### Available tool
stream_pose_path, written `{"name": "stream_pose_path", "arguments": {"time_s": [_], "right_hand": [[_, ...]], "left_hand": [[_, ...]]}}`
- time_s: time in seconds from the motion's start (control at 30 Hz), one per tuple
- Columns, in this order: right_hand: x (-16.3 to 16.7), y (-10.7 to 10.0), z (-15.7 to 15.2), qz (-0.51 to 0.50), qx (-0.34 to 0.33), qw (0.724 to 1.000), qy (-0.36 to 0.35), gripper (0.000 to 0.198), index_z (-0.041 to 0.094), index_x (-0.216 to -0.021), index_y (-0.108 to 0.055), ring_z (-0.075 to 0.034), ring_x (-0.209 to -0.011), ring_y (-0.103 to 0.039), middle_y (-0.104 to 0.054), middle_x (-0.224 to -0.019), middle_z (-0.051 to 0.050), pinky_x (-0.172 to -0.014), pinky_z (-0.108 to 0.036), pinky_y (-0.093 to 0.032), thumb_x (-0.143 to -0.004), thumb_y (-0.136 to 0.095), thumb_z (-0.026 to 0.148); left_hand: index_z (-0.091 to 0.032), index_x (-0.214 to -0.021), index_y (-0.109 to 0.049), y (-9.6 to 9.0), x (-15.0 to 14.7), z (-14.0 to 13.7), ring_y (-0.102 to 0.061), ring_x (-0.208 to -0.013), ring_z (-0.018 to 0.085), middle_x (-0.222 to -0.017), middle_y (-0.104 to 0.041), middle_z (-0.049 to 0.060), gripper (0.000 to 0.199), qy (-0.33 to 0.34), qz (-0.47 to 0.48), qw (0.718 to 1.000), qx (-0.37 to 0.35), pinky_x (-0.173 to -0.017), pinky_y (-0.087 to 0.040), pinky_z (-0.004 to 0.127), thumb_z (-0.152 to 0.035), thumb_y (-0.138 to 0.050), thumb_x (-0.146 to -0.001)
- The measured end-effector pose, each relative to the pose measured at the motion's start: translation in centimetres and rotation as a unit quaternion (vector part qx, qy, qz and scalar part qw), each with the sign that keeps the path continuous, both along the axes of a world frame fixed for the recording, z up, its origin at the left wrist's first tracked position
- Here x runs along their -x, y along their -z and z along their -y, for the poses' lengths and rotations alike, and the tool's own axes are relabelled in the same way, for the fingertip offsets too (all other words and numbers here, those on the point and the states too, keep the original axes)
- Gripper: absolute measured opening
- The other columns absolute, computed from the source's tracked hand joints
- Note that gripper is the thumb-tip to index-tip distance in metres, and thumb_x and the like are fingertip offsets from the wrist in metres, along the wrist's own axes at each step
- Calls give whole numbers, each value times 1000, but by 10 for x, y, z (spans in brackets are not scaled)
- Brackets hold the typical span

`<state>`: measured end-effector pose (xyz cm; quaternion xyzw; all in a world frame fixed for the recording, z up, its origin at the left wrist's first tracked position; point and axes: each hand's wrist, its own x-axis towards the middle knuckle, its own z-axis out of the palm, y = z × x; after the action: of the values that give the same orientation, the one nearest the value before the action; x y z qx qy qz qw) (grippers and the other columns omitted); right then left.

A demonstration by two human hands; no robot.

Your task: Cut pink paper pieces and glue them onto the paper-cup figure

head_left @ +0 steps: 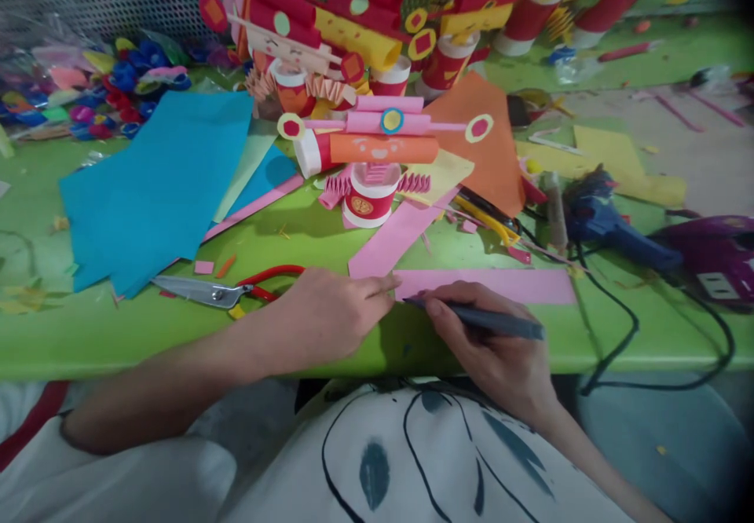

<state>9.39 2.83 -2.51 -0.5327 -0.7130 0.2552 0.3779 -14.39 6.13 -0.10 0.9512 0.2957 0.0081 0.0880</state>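
A dark grey pen [500,321] is gripped in my right hand [498,350], its tip at the left end of a pink paper strip [512,283]. The strip lies lengthwise along the front of the green table. My left hand [323,311] is closed, its fingertips pressing on that same end of the strip; its other fingers are partly hidden. Beside the left hand lie scissors [221,291] with red handles and the blades pointing left. Just behind the hands is another pink strip [394,236], running toward a small red-and-white paper cup [371,197] with pleated pink paper arms.
Blue paper sheets [159,177] spread at left, orange paper [480,130] behind. Blue [618,221] and purple [715,256] glue guns with trailing black cords occupy the right. Several cup figures stand at the back. Bagged colourful pieces [123,83] sit back left. The green table [147,354] ends before me.
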Motion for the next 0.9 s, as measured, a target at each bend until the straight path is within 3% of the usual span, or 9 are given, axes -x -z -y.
{"name": "stream_pose_path", "arguments": {"time_s": [0.23, 0.53, 0.73, 0.9], "right_hand": [[0, -1, -1, 15, -3, 1000, -4, 5, 28, -93, -70, -18, -67, -74, -80, -83, -1, -59, -29, -59, -96, -69, 24], [-1, 3, 3, 20, -6, 1000, 4, 5, 28, -94, -70, -19, -69, -76, -80, -84, -1, -55, -29, -58, -97, -68, 25], [-1, 1, 4, 20, -12, 1000, 12, 7, 29, -93, -70, -16, -64, -70, -78, -81, 0, -56, -29, -56, -99, -68, 25], [-7, 8, 14, -6, -65, 994, 84, 7, 28, -103, -72, -18, -62, -67, -74, -82, -2, -52, -32, -53, -101, -66, 25]], "left_hand": [[-14, -140, -64, 0, 1, -2, -77, -110, 21, -151, -66, 10, 44, 2, 15, 1000, 11, -58, -54, 28, -9, -50, -98], [-21, -144, -63, 1, -1, -2, -79, -102, 20, -156, -62, 6, 50, -7, 12, 1000, 17, -55, -53, 28, -9, -51, -97], [-14, -139, -62, 5, 1, 0, -78, -104, 21, -150, -66, 9, 43, 4, 22, 1000, -17, -53, -50, 28, -8, -49, -99], [-15, -130, -66, 10, 1, -1, -76, -88, 19, -133, -73, 11, 33, 26, 30, 998, -47, -56, -52, 28, -10, -47, -103]]}}
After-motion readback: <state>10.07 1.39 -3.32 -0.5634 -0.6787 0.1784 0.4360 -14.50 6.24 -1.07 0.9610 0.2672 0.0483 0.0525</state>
